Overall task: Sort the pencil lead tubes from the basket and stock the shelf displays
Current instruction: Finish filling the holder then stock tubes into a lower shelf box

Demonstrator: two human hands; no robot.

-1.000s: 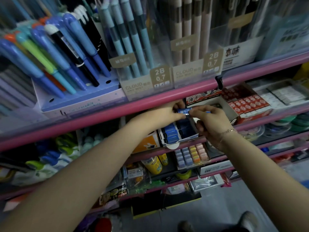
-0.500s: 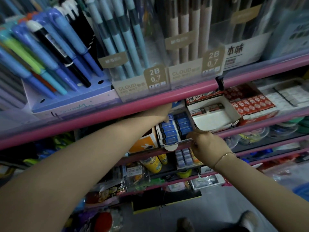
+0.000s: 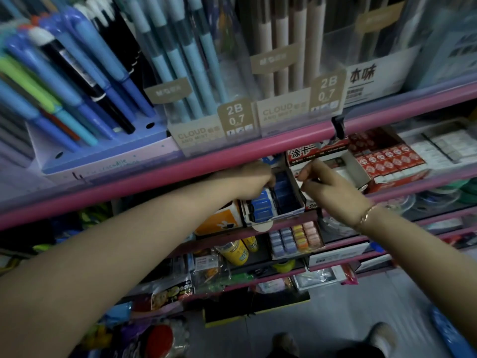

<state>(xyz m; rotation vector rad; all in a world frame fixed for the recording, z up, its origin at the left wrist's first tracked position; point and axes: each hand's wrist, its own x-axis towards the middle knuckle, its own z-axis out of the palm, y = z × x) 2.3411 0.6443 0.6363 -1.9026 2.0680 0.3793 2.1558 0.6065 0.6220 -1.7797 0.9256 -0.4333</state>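
Risk noted: your left hand (image 3: 254,180) gripped blue lead tubes (image 3: 260,202) inside the display box (image 3: 273,218), your right hand (image 3: 326,186) pinched something unclear; crowding could have spilled tubes.

Head camera, close to a stationery shelf unit, looking forward and steeply down.

The single wide-angle view sits at the person's head, facing the pink shelf rail (image 3: 232,153) that crosses the frame on a slant, higher at the right edge, with straight lines bowed by the lens. It is near enough that both forearms enter from the bottom corners and the left hand (image 3: 254,180) and right hand (image 3: 333,189) meet around mid-frame at the blue lead tube box (image 3: 273,200). Pen displays (image 3: 180,60) fill the top edge; lower shelves, grey floor (image 3: 335,319) and the person's shoes lie at the bottom edge.
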